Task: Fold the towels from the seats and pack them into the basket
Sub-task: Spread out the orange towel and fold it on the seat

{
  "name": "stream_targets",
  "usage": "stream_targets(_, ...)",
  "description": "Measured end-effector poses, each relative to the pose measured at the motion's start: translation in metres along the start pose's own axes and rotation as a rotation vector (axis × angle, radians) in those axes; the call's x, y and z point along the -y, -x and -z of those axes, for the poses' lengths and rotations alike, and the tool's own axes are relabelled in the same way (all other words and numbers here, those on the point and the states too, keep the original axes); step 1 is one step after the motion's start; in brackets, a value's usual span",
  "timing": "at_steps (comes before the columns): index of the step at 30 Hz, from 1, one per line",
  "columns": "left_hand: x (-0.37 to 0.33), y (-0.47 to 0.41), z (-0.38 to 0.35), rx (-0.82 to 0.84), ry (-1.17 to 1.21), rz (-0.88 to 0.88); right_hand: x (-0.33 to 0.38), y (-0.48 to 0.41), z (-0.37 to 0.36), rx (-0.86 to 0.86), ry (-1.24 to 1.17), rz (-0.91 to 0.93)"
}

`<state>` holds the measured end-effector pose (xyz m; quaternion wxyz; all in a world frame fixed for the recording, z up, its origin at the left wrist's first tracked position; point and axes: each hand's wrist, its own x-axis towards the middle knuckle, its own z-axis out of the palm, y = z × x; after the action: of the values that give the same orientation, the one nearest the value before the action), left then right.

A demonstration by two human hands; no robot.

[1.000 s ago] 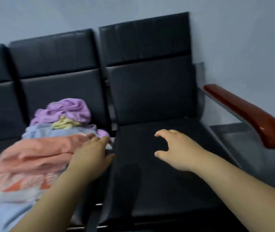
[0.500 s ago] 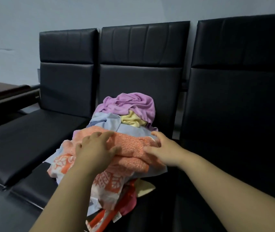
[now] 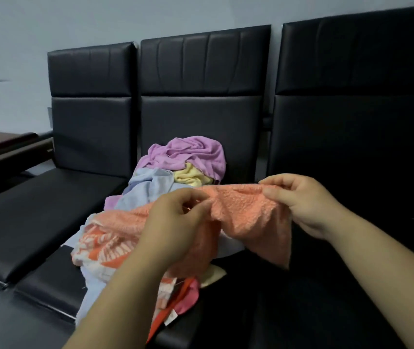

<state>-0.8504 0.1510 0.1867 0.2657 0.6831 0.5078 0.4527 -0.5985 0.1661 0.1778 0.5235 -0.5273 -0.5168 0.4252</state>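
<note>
1. Nearest, the left hand (image 3: 175,222) is pinching the top edge of a peach terry towel (image 3: 246,210) between thumb and curled fingers, just left of the view's centre, and is holding nothing else.
2. The right hand (image 3: 304,200), at 3 o'clock from the left, is pinching the same edge the same way. The edge is stretching between the two hands, and the free part is hanging toward 6 o'clock.
3. The towel's left part appears to be lying on the pile behind the left hand.
4. The towel is looking light, soft and limp (looped terry, no stiffness at all), so it is probably sagging wherever it is unsupported. The nap should be gripping well rather than slipping. Sliding the pinches out to the two corners would likely give a squarer fold than holding mid-edge.
5. At 8 o'clock from the hands, an orange-and-white patterned towel (image 3: 100,248) is spilling over the front of the middle seat (image 3: 44,280). A pink cloth (image 3: 188,295) is dangling at 6 o'clock.
6. Farther back, at 12 o'clock, a pale blue towel (image 3: 148,187), a yellow towel (image 3: 190,176) and a purple towel (image 3: 188,152) are lying crumpled against the backrest.
7. The left seat (image 3: 37,210) is sitting at 9 o'clock and the right seat (image 3: 352,122) at 3 o'clock. A brown armrest (image 3: 4,142) is showing at far 9 o'clock.
8. The basket is not showing in this view.
</note>
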Motion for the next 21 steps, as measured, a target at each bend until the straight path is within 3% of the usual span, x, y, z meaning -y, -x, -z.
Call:
stream_targets(3, -0.035, 0.005, -0.047, 0.074, 0.197, -0.001, 0.022, 0.023, 0.054, -0.154, -0.026, -0.036)
stream_targets(7, -0.071, -0.006, -0.124, 0.131, 0.453, 0.032, 0.036, 0.043, 0.131, -0.507, -0.025, -0.054)
stream_targets(8, -0.072, -0.008, -0.139, 0.15, 0.436, 0.011, 0.032, 0.049, 0.151, -0.571, 0.106, -0.079)
stream_targets(10, -0.06, -0.006, -0.16, 0.228, 0.234, -0.064, 0.017, 0.067, 0.18, -0.622, 0.588, -0.215)
stream_targets(12, -0.035, 0.004, -0.169, 0.375, -0.109, -0.16, -0.005, 0.089, 0.187, -0.552, 0.873, -0.289)
stream_targets(15, 0.01, 0.02, -0.178, 0.653, -0.506, -0.121, -0.041, 0.124, 0.159, -0.236, 0.878, -0.226)
stream_targets(18, 0.034, 0.034, -0.185, 0.856, -0.657, -0.069, -0.071, 0.144, 0.126, 0.189, 0.923, -0.254)
stream_targets(21, 0.038, 0.046, -0.191, 0.876, -0.7, -0.133, -0.098, 0.151, 0.123, 0.384, 0.99, -0.338)
